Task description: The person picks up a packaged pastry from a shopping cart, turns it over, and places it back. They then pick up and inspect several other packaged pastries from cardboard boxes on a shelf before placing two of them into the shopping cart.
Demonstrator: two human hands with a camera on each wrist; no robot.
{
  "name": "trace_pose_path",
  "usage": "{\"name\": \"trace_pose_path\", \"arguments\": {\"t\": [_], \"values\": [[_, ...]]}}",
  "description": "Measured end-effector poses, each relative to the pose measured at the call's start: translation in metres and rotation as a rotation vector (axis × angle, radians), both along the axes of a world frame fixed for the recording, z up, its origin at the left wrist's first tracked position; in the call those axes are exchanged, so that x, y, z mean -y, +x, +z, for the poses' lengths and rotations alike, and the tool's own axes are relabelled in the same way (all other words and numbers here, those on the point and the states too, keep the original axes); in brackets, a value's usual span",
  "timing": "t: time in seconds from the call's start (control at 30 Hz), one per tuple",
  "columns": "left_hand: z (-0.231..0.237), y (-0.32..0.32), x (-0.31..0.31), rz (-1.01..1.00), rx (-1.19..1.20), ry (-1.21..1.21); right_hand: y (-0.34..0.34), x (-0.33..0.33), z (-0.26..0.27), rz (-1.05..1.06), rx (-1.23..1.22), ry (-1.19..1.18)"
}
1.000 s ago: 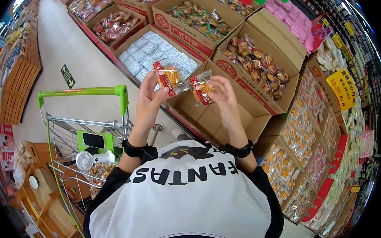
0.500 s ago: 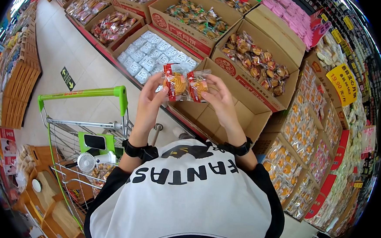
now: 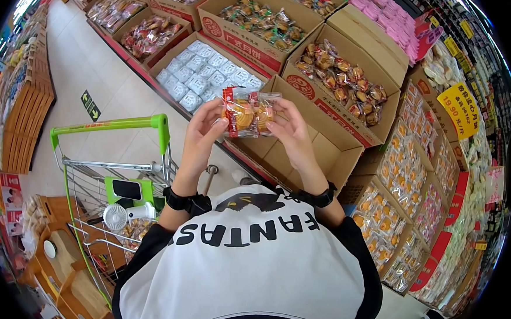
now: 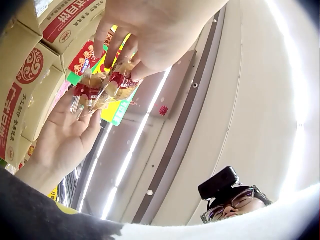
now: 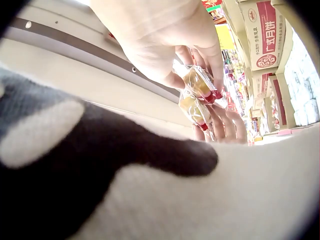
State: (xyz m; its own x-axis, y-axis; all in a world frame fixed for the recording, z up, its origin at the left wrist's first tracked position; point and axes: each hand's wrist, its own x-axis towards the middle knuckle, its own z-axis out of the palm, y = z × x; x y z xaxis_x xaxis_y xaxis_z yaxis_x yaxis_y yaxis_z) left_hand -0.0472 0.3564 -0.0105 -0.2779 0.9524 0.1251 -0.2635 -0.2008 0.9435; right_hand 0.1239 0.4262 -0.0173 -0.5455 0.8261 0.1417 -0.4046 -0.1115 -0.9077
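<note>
In the head view my left hand [image 3: 201, 131] pinches a wrapped mooncake [image 3: 239, 115], golden in clear film with a red printed edge. My right hand [image 3: 294, 136] holds a second wrapped mooncake [image 3: 263, 114] by its right side. The two packets are held together side by side and overlap, above an open cardboard box [image 3: 326, 159]. Up close in the left wrist view, the thumb and fingers of my left hand [image 4: 155, 32] grip one packet [image 4: 122, 82]. In the right wrist view my right hand [image 5: 160, 35] has its thumb and fingers on the other packet [image 5: 199, 84].
Beyond the hands are a box of white wrapped packets [image 3: 199, 74] and a carton of loose mooncakes [image 3: 342, 83]. At left stands a shopping cart [image 3: 111, 125] carrying a white fan [image 3: 115, 216] and a phone [image 3: 126, 189]. Trays of packaged cakes [image 3: 404, 168] line the right.
The two packets, apart and tilted one second ago, came together side by side and now overlap, the left one in front. My right hand moved slightly left.
</note>
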Motion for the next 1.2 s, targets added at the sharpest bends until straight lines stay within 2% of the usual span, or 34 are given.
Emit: {"name": "trace_pose_path", "arguments": {"t": [0.1,0.3,0.37,0.6,0.9,1.2], "values": [[0.000,-0.002,0.001,-0.096,0.004,0.005,-0.002,0.001,0.002,0.016,-0.001,-0.024],[0.002,0.000,0.002,-0.075,-0.048,-0.014,-0.006,0.005,0.006,0.111,-0.032,-0.112],[0.000,-0.002,0.003,-0.078,-0.053,-0.010,-0.008,0.006,0.008,0.075,-0.001,0.012],[-0.003,-0.001,0.007,-0.146,-0.026,0.000,-0.010,0.010,0.010,0.167,0.064,0.003],[-0.007,-0.010,0.019,-0.211,0.017,-0.042,-0.017,0.018,0.011,0.198,0.155,0.127],[-0.016,-0.019,0.043,-0.126,0.030,0.089,-0.033,0.035,0.026,0.262,0.309,0.227]]}}
